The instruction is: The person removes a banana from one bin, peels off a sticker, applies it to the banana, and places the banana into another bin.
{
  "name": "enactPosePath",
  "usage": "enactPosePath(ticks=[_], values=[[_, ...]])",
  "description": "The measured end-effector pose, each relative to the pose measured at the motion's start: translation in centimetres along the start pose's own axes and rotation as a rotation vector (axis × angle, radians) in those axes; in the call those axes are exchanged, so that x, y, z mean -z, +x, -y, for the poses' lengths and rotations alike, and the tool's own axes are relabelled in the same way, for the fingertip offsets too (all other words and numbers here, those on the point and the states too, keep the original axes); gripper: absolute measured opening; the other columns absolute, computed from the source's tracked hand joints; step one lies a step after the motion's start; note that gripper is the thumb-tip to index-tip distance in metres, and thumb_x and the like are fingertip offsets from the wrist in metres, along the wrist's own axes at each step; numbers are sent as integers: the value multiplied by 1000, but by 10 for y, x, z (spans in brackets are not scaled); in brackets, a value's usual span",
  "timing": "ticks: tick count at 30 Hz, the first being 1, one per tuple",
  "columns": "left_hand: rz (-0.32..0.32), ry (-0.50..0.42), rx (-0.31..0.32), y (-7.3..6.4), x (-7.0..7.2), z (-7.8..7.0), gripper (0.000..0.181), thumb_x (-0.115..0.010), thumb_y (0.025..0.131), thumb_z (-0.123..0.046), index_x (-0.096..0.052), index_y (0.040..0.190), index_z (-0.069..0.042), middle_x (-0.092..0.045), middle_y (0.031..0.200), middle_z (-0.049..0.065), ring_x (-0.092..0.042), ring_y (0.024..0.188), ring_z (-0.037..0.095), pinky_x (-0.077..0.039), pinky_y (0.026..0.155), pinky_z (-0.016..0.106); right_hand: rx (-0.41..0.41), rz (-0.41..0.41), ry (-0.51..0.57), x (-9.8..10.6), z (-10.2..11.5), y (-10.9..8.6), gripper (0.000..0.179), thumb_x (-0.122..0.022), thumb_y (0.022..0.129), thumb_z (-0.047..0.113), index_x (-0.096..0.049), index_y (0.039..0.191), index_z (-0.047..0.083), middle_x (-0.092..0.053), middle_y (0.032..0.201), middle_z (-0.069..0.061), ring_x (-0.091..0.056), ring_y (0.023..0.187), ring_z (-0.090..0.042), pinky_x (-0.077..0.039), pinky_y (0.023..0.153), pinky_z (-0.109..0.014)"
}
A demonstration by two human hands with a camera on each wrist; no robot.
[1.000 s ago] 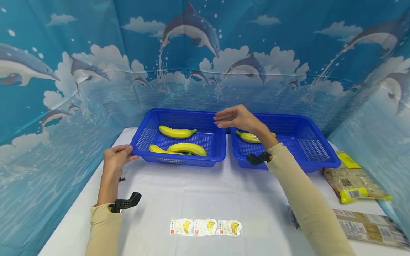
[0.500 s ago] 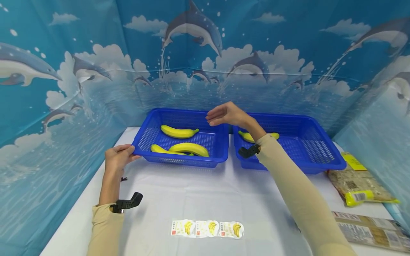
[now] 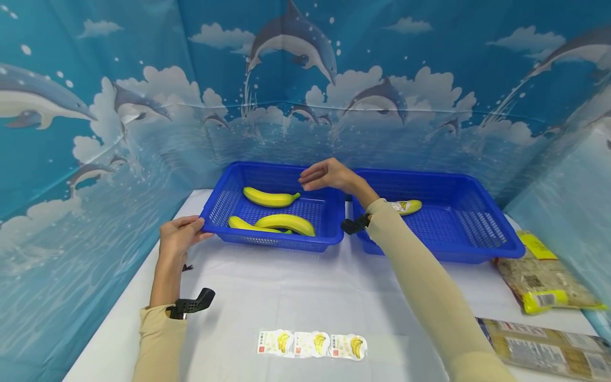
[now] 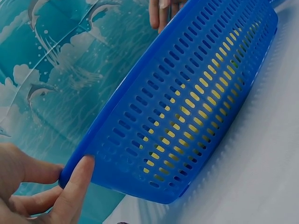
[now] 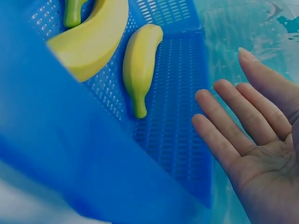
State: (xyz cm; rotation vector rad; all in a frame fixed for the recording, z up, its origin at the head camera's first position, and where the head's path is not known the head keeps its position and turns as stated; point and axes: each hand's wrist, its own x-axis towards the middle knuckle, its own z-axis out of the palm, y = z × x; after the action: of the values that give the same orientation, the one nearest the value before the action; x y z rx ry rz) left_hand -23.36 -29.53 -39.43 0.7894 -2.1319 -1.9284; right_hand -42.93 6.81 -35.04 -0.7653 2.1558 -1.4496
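Note:
My left hand grips the left front corner of a blue plastic basket, thumb on one side of the rim and fingers on the other in the left wrist view. Inside lie three yellow bananas: one at the back, a curved one in front, and a third partly behind the front wall. Over the basket's right back part hovers my right hand, holding nothing; its fingers are extended and apart in the right wrist view. A banana appears beside it there.
Right of that basket stands a second blue basket, holding a banana with a label partly hidden by my right arm. Three banana-printed stickers lie in a row at the front. Two packaged bags lie at the right.
My right hand has moved left, from near the gap between the baskets to over the left basket. The left hand keeps its hold on the corner. The head view has shifted slightly.

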Motion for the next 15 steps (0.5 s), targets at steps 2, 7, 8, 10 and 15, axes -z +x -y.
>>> enactPosePath(ticks=[2, 7, 8, 10, 15], values=[[4, -2, -1, 0, 0, 0, 47, -62, 110, -14, -54, 152, 7, -60, 140, 24, -73, 74, 4, -64, 76, 22, -16, -2, 20, -1, -4, 4, 45, -77, 98, 0, -66, 142, -3, -65, 142, -27, -69, 129, -31, -51, 116, -49], [5, -15, -1, 0, 1, 0, 47, -63, 110, -14, -55, 151, 6, -60, 139, 23, -73, 73, 3, -64, 76, 22, -63, -36, 121, -3, -10, 15, 46, -73, 100, -3, -62, 145, -8, -62, 146, -30, -68, 131, -33, -50, 116, -53], [5, -17, 1, 0, 1, 1, 47, -63, 110, -14, -54, 151, 6, -60, 139, 23, -73, 73, 3, -64, 76, 22, -74, -45, 146, -3, -12, 17, 46, -73, 100, -3, -61, 145, -9, -61, 146, -30, -67, 131, -34, -48, 117, -55], [6, -18, 5, 0, 1, 1, 47, -63, 110, -14, -54, 152, 6, -60, 138, 22, -73, 74, 3, -64, 77, 22, -92, -62, 161, -5, -13, 21, 47, -73, 100, -3, -61, 145, -9, -61, 147, -31, -67, 132, -35, -46, 119, -57], [11, -11, 8, 0, 2, 1, 47, -62, 110, -15, -54, 152, 5, -61, 138, 22, -73, 74, 3, -64, 76, 22, -119, -82, 129, -12, -16, 33, 46, -76, 98, -2, -64, 142, -8, -62, 146, -30, -66, 131, -36, -45, 120, -57]])
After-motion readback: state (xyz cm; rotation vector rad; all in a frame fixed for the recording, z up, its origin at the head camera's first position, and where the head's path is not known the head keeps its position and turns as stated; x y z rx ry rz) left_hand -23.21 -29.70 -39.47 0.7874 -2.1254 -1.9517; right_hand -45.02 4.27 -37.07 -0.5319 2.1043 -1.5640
